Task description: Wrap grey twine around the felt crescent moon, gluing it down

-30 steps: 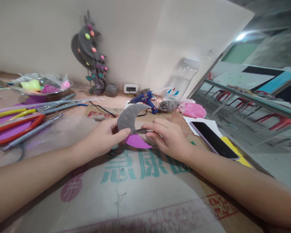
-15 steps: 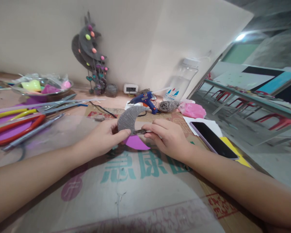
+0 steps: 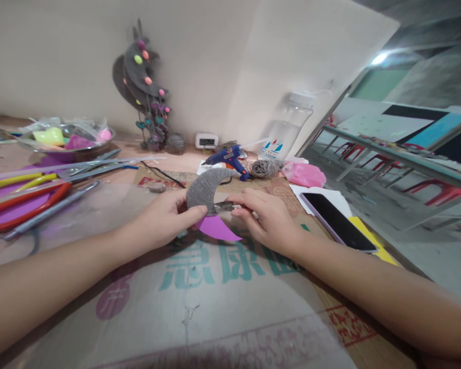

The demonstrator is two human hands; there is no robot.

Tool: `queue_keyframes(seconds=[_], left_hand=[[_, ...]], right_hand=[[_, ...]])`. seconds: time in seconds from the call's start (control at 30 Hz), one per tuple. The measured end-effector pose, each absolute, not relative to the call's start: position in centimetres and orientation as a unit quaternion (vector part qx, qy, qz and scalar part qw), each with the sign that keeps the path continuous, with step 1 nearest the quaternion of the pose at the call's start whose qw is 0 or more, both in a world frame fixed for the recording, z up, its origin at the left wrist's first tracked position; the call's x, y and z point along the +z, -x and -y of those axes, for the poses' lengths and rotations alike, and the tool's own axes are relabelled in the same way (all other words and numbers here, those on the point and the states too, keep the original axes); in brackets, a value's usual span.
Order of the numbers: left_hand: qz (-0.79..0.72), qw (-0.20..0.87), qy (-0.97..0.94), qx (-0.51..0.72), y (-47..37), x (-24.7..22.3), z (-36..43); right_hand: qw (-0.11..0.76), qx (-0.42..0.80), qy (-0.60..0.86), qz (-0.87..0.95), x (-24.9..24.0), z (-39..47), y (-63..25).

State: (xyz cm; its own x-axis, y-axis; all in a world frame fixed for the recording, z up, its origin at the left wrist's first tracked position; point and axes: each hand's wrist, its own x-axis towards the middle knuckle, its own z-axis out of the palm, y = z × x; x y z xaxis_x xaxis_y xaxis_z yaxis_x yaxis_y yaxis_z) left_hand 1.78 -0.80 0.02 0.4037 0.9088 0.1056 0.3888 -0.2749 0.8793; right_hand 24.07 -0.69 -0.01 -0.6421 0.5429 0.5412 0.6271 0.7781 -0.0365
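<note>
A crescent moon cut-out stands over the cardboard in front of me. Grey yarn (image 3: 203,189) is wound closely round its upper part, while its lower tip shows bare purple (image 3: 218,228). My left hand (image 3: 175,212) grips the crescent by its outer curve, the thumb lying across the front where grey meets purple. On the inner-curve side my right hand (image 3: 267,218) is closed in a pinch on a small dark grey length of yarn (image 3: 225,206) that reaches to the crescent. The fingers partly hide it.
Behind are a blue glue gun (image 3: 228,158), a yarn coil (image 3: 266,167), a small digital clock (image 3: 206,141) and a water bottle (image 3: 286,125). Scissors (image 3: 30,200) and a bowl (image 3: 67,146) lie left, a phone (image 3: 338,221) right. A decorated moon hanging (image 3: 140,77) leans on the wall.
My right hand has shifted slightly to the right, and a little more of the yarn shows between it and the crescent. The purple tip has moved slightly right and down.
</note>
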Motion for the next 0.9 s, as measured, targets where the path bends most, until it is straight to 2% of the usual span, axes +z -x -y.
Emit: queue_keyframes(seconds=[0.6,0.77,0.9], left_hand=[[-0.447,0.403,-0.739,0.303,-1.69,-0.26,0.68],[-0.444,0.4,-0.74,0.308,-1.66,-0.36,0.66],[-0.445,0.405,-0.738,0.305,-1.68,-0.32,0.68]], right_hand=[[0.232,-0.113,0.308,0.915,0.25,0.75,-23.99],[0.233,-0.094,0.316,0.915,0.19,0.76,-23.91],[0.27,-0.038,0.341,0.9,0.07,0.78,-23.98]])
